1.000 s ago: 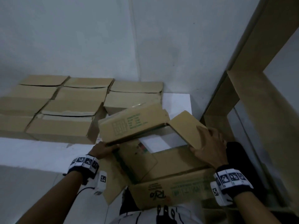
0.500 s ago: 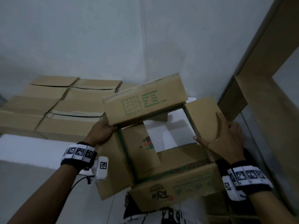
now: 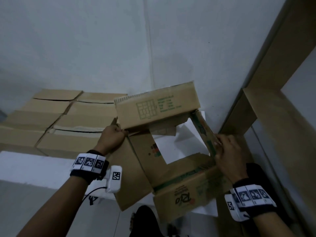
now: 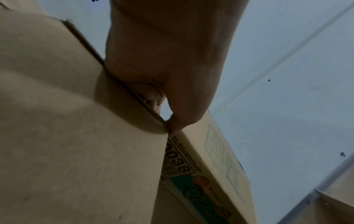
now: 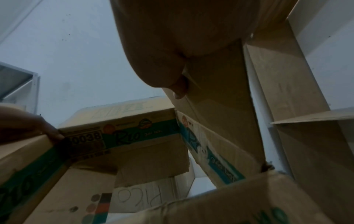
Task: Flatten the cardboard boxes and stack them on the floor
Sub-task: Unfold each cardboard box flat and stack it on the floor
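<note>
I hold an open-ended cardboard box [image 3: 157,106] up in front of me, its flaps spread and the white floor showing through its middle. My left hand [image 3: 113,136] grips the box's left corner, thumb pressed on the edge [image 4: 172,128]. My right hand [image 3: 225,151] grips the right side wall, fingers curled over its rim; in the right wrist view the thumb [image 5: 179,87] lies on the wall's inner face. The box [image 5: 122,133] carries green and teal print and the number 0038. Flattened boxes [image 3: 56,120] lie spread on the floor to the left.
A tan wooden frame [image 3: 266,93] stands close on the right. A white wall [image 3: 119,40] rises behind the floor pile. A dark foot or shoe [image 3: 145,219] shows at the bottom, under the box. White floor [image 3: 25,168] lies bare on the left.
The box has risen and opened from a skewed shape into a square tube. My right hand moved from the flat flap to gripping the right wall's edge. The left hand rose with its corner.
</note>
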{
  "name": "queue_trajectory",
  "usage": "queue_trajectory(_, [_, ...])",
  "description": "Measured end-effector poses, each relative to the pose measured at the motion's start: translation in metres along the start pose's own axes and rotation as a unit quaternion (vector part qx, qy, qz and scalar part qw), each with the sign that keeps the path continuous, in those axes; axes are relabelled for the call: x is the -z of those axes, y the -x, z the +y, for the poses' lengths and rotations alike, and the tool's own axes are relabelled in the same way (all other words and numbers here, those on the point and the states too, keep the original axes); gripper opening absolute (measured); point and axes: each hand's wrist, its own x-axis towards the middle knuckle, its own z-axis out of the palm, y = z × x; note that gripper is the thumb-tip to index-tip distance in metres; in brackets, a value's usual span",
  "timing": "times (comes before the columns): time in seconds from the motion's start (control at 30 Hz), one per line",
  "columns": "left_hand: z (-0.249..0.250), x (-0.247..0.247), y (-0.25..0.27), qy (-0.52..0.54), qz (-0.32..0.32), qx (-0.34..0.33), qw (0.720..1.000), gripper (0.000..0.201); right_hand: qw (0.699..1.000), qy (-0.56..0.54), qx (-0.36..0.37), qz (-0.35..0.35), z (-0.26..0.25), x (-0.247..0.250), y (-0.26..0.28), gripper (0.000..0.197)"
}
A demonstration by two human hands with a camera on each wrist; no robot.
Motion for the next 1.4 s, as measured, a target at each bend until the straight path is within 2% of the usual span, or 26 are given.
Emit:
queue_trajectory(0.13, [-0.001,0.011,0.004,0.039,-0.018,0.057,0.997,0.035,0.998,0.025,0.056,-0.021,0.001,0.022,-0.001,0.036])
queue_trajectory(0.27, [-0.003,0.021,0.001,0.138,0.024,0.135,0.981,0.033,0.984,0.085,0.134,-0.076,0.016,0.033,-0.005,0.051])
queue_trajectory(0.5, [-0.004,0.020,-0.010,0.177,-0.050,0.225,0.957,0.043,0.971,0.025,0.133,-0.197,0.045,0.018,0.010,0.041])
queue_trajectory(0.63, [0.008,0.020,-0.002,0.210,-0.116,0.242,0.940,0.026,0.959,0.049,0.086,-0.267,0.056,0.004,0.031,0.042])
queue_trajectory(0.77, [0.015,0.000,0.015,0.269,-0.145,0.212,0.928,0.032,0.941,0.096,0.073,-0.317,0.053,-0.022,0.050,0.055])
queue_trajectory(0.87, [0.009,-0.011,0.024,0.308,-0.162,0.207,0.914,0.053,0.924,0.105,0.081,-0.358,0.052,-0.037,0.060,0.060])
queue_trajectory(0.97, [0.000,-0.016,0.029,0.323,-0.181,0.191,0.909,0.040,0.922,0.091,0.083,-0.366,0.055,-0.047,0.067,0.064])
queue_trajectory(1.13, [-0.021,-0.012,0.038,0.342,-0.182,0.190,0.902,0.028,0.932,0.100,0.094,-0.335,0.056,-0.047,0.063,0.056])
queue_trajectory(1.23, [-0.027,-0.012,0.043,0.344,-0.157,0.142,0.915,0.028,0.927,0.107,0.084,-0.350,0.058,-0.048,0.063,0.049])
queue_trajectory(1.4, [-0.032,-0.012,0.044,0.295,-0.165,0.140,0.931,0.032,0.921,0.081,0.052,-0.378,0.058,-0.055,0.065,0.037])
